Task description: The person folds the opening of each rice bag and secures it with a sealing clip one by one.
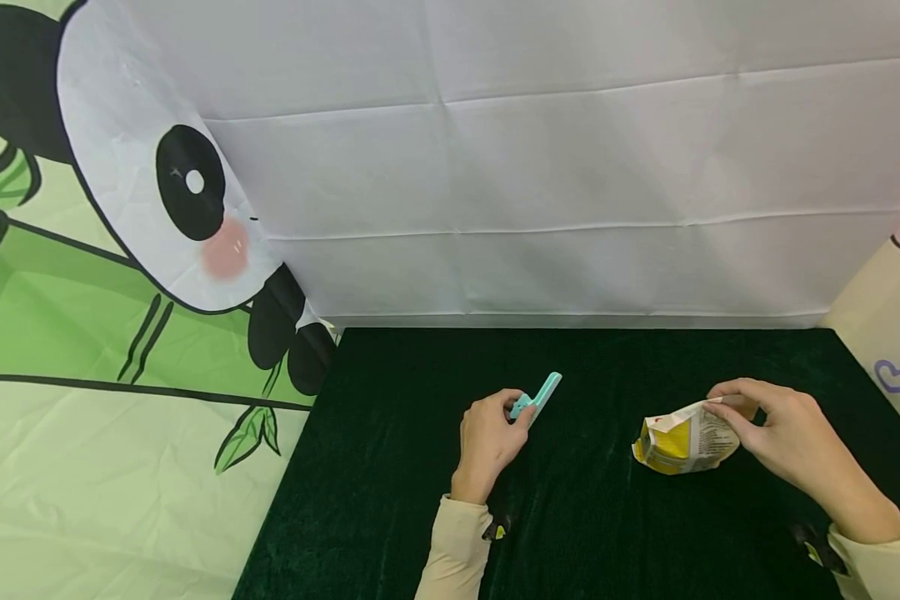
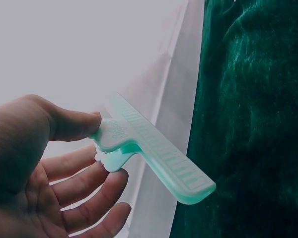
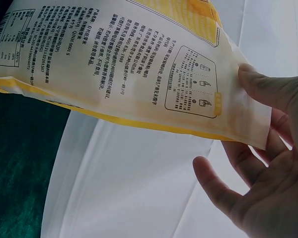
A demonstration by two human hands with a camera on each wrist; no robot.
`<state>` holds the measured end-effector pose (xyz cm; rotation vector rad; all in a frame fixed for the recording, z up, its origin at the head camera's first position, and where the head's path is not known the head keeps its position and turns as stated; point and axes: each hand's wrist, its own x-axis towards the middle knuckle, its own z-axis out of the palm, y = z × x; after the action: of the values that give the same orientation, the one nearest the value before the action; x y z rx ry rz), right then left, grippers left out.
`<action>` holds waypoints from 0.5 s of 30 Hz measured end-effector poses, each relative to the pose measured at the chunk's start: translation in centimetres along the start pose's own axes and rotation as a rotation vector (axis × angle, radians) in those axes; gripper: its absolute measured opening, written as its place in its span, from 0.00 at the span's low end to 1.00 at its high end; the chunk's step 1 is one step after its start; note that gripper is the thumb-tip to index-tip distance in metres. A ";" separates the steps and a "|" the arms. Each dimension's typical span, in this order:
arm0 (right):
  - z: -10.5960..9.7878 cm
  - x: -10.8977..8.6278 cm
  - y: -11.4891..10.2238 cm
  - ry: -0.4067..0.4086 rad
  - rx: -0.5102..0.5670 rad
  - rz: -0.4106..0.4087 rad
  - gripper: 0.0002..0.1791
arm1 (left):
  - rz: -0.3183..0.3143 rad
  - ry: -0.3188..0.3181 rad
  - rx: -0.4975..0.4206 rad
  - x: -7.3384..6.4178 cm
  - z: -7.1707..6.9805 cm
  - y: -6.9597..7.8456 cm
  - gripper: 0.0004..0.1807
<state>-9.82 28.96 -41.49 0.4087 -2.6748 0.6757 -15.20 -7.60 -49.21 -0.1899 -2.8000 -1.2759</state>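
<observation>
My left hand (image 1: 489,437) pinches a mint-green bag clip (image 1: 543,397) by its scalloped grip tabs, thumb on one tab and fingers at the other. In the left wrist view the clip's long ribbed bar (image 2: 174,161) points away from the hand. Off to the right, my right hand (image 1: 783,429) holds a yellow and white food bag (image 1: 690,439) by its top edge, between thumb and fingers. The right wrist view shows the bag's printed back (image 3: 134,69), with small text and a boxed diagram. Clip and bag are apart from each other.
Both hands are over a table with a dark green velvety cloth (image 1: 390,467). White creased fabric (image 1: 570,167) hangs behind its far edge. A panda-print sheet (image 1: 142,333) is at the left, and a cream sheet with a heart (image 1: 888,333) at the right.
</observation>
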 end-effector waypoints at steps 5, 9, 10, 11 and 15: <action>0.1 -0.5 -0.5 0.003 -0.010 0.007 0.13 | 0.012 -0.007 -0.007 -0.5 -0.2 0.2 0.15; 0.2 -0.8 -0.8 0.005 -0.010 0.011 0.13 | 0.034 0.001 -0.003 -0.8 -0.2 0.3 0.14; 0.2 -0.9 -0.9 0.006 -0.010 0.011 0.13 | 0.039 0.002 0.000 -0.9 -0.2 0.3 0.14; 0.3 -1.0 -0.9 0.009 -0.010 0.011 0.13 | 0.042 0.003 0.001 -0.9 -0.2 0.3 0.14; 0.3 -1.1 -1.1 0.014 -0.007 0.008 0.13 | 0.050 -0.003 0.008 -1.1 -0.2 0.5 0.14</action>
<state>-8.48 28.13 -41.71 0.3900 -2.6667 0.6690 -14.08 -7.49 -48.85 -0.2599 -2.7833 -1.2545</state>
